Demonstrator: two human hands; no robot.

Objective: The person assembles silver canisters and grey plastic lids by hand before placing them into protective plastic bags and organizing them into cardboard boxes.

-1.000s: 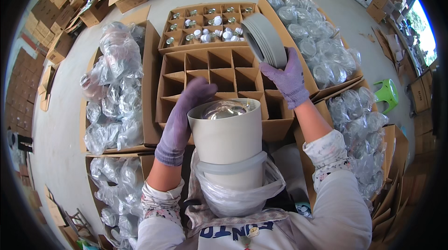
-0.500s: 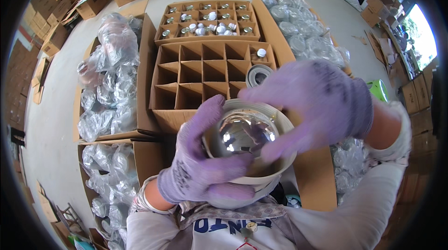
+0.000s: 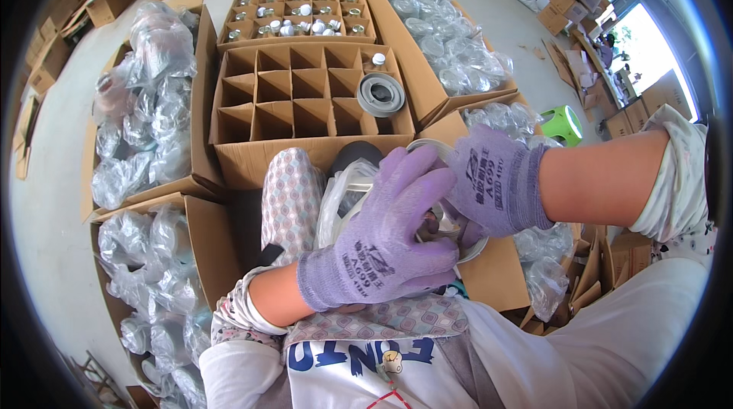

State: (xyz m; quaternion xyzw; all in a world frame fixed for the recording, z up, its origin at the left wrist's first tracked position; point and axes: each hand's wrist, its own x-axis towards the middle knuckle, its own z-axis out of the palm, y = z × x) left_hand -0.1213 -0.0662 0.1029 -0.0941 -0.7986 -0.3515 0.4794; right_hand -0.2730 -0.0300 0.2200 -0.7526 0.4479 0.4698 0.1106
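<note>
My left hand (image 3: 393,230), in a purple glove, curls its fingers over a shiny silver round piece (image 3: 431,224), mostly hidden beneath them. Against it from the right presses my right hand (image 3: 492,180), gloved alike; its fingers bend down out of sight, and what they grip is hidden. Both hands are over a round white container (image 3: 475,250), of which only parts of the rim show. A clear plastic bag (image 3: 345,195) lies beside the left hand. Beyond them, a grey ring-shaped lid (image 3: 381,95) rests on a divided cardboard box (image 3: 305,151).
A white-capped bottle (image 3: 378,60) stands in the divided box's far right cell. Behind is another divided box (image 3: 298,37) of bottles. Cartons of plastic-wrapped glassware flank me, with wrapped pieces (image 3: 164,123) at left and more (image 3: 450,43) at right. A green object (image 3: 562,125) is at right.
The view has shifted, and both hands with the white container now appear farther right. My fingers have closed over the silver piece, whose dome was exposed before. The right hand was blurred by motion.
</note>
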